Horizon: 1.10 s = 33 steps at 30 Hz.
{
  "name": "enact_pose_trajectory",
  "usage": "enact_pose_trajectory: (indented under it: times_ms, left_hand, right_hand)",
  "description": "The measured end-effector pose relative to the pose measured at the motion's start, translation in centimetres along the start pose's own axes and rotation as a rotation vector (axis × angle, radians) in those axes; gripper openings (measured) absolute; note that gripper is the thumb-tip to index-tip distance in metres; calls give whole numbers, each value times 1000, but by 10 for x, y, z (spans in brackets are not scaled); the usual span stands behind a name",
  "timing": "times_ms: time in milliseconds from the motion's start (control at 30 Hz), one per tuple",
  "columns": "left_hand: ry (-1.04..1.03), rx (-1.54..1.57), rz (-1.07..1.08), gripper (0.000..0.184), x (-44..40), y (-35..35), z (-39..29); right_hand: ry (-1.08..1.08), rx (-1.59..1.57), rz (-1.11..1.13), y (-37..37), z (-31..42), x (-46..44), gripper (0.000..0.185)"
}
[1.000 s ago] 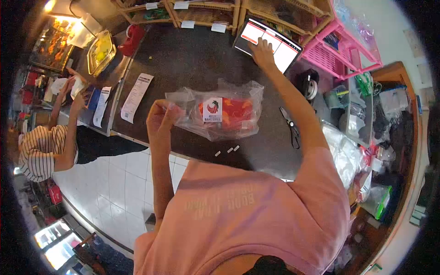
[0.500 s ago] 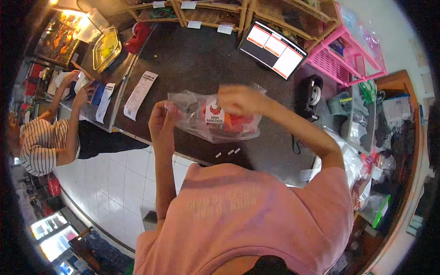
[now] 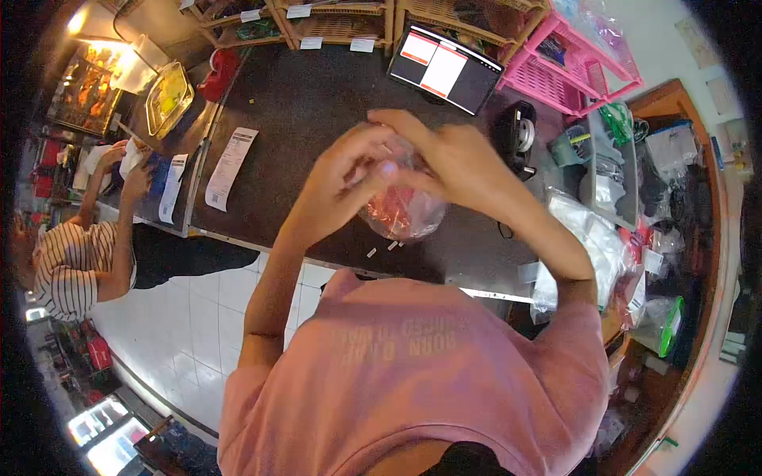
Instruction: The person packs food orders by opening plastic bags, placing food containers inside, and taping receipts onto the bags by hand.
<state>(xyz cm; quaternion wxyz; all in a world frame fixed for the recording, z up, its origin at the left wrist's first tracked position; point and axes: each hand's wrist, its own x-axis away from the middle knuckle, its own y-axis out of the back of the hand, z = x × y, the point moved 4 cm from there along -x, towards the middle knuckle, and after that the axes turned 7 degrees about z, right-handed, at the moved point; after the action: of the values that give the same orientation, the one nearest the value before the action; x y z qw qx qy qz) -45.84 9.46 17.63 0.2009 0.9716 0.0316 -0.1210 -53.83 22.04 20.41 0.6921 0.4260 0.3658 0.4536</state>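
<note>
A clear plastic bag (image 3: 406, 216) with something red inside hangs or stands over the dark counter, below both hands. My left hand (image 3: 341, 178) has its fingers curled round the gathered top of the bag. From the other side my right hand (image 3: 444, 159) grips the same plastic, its fingers bent towards the left hand. The fingertips are partly blurred and overlap the plastic. Small white pieces (image 3: 392, 246) lie on the counter just in front of the bag.
A long receipt (image 3: 230, 170) lies on the dark counter (image 3: 309, 103). Behind are a tablet (image 3: 444, 70) and a pink rack (image 3: 556, 71). A black tape dispenser (image 3: 520, 139) and plastic bags (image 3: 583, 246) are on the right. A co-worker (image 3: 79, 258) in stripes handles something white at the left.
My right hand has come from the tablet to the bag. Both hands now hold the bag's top, which is gathered and upright instead of lying flat. The view has shifted slightly.
</note>
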Motion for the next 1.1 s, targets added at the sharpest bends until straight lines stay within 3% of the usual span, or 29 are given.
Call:
enact_pose_trajectory:
  times_ms: [67,133,233,300,333,400,467,500,533,600,700,733,800,833,867,933,967,1000,1067,1100]
  left_hand:
    - [-96,-135,231,43,-3,5,4]
    - [-201,-205,35,57,-2,16,6]
    - [-156,-223,185,72,-11,-20,61]
    - [72,-446,649,66,-15,-76,103]
    - [194,-280,647,61,-23,-74,110]
    - [434,52,639,52,-36,-74,120]
    - [349,-16,566,43,-33,-69,99]
    - [307,-53,520,39,-33,-65,91]
    - [101,-161,440,34,-36,-68,94]
    - [-311,-370,284,25,-37,-87,108]
    - [-433,-717,192,28,-51,-98,59]
    - [-372,-640,227,54,-55,-87,53]
    - [-207,-183,141,72,-46,-43,80]
    - [-124,45,94,81,-40,-28,97]
    - [-44,-116,177,89,-23,-30,112]
    - [118,-431,337,106,33,-50,151]
    - [149,-437,362,124,47,-81,165]
    - [-103,-279,154,104,46,-108,152]
    - [-167,-242,-11,97,45,-139,148]
    - [-120,-261,-32,94,45,-146,151]
  right_hand:
    - [42,28,-31,-6,-6,-5,30]
    - [175,90,26,-5,-7,-3,28]
    - [260,41,47,0,0,7,31]
    - [50,-12,109,2,-18,10,33]
    - [-56,-33,131,5,-30,13,36]
    - [84,-437,-109,22,-59,49,84]
    - [-117,-592,72,10,-108,107,122]
    - [-210,-534,173,-25,-133,136,128]
    - [-300,-471,272,-60,-150,156,133]
    - [-196,-471,284,-97,-114,127,133]
    - [-409,-830,39,-176,-103,60,94]
    - [-496,-944,-64,-183,-94,42,84]
    - [-465,-1075,-418,-168,-81,25,60]
    - [-390,-962,-520,-183,-97,18,49]
    - [-323,-847,-619,-190,-104,14,38]
    - [-530,-973,-626,-189,-85,14,32]
    - [-634,-1032,-621,-188,-70,16,29]
    - [-579,-923,-530,-186,-52,12,33]
    - [-675,-381,-659,-234,-32,29,34]
    - [-598,-636,-736,-240,-27,28,35]
